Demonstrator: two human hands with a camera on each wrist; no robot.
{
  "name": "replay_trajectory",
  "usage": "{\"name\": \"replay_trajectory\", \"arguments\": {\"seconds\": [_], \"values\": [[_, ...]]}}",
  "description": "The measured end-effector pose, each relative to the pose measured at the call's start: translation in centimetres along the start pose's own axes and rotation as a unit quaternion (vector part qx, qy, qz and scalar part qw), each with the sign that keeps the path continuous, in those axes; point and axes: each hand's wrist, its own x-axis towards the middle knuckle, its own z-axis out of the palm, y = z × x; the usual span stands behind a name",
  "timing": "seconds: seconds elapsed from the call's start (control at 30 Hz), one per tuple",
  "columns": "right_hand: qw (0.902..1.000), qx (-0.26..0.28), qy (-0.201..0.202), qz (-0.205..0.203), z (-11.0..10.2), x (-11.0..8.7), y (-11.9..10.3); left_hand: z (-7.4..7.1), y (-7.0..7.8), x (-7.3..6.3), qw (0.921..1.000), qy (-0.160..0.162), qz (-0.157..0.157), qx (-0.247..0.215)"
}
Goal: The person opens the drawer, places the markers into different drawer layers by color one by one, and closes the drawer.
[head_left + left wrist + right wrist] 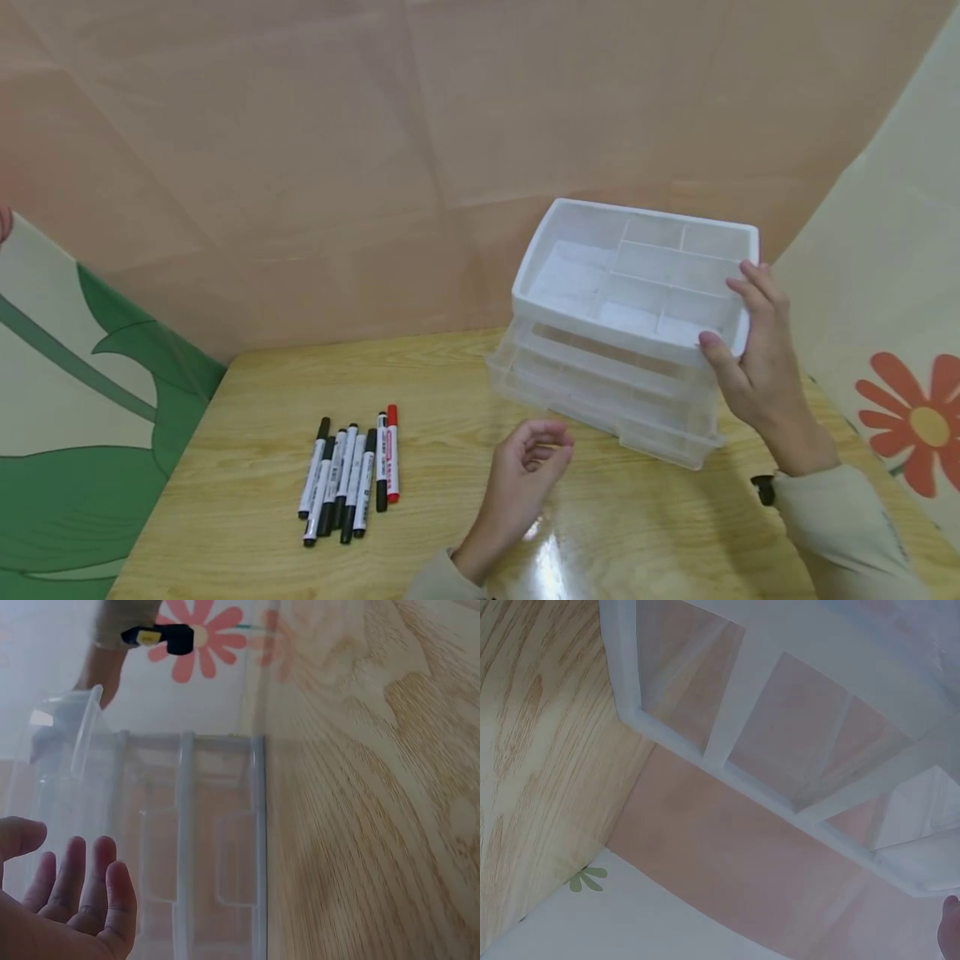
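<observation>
A small plastic drawer organizer stands at the right of the table. Its white divided top tray (626,329) sits above clear, see-through drawer tiers (600,396). My right hand (768,375) grips the tray's right end, the thumb at the front corner and the fingers over the side rim. The open side frame (731,712) shows in the right wrist view, with one fingertip at the edge. In front of the organizer hovers my left hand (521,467), fingers loosely bent and holding nothing. The left wrist view shows its spread fingers (90,900) before the clear drawer fronts.
Several black-capped markers (347,471) lie side by side on the left of the wooden table (247,467), with one red marker (393,458) at their right. A pinkish backdrop (337,208) rises behind the table, and a flowered sheet (862,275) hangs at the right.
</observation>
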Motion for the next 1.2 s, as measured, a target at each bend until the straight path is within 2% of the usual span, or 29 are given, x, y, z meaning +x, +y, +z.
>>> {"name": "replay_trajectory", "arguments": {"seconds": [0.4,0.9,1.2], "values": [[1.0,-0.004,0.0,0.002,0.0,-0.2,0.0,-1.4,0.3,-0.5,0.9973,-0.018,0.02,0.069],[0.9999,0.001,0.004,0.01,0.0,-0.2,-0.3,-2.8,-0.7,-0.3,0.9916,0.01,0.034,0.125],[1.0,-0.002,0.002,0.009,0.1,-0.2,-0.4,-3.9,-0.9,-0.5,0.9872,0.013,0.041,0.154]]}}
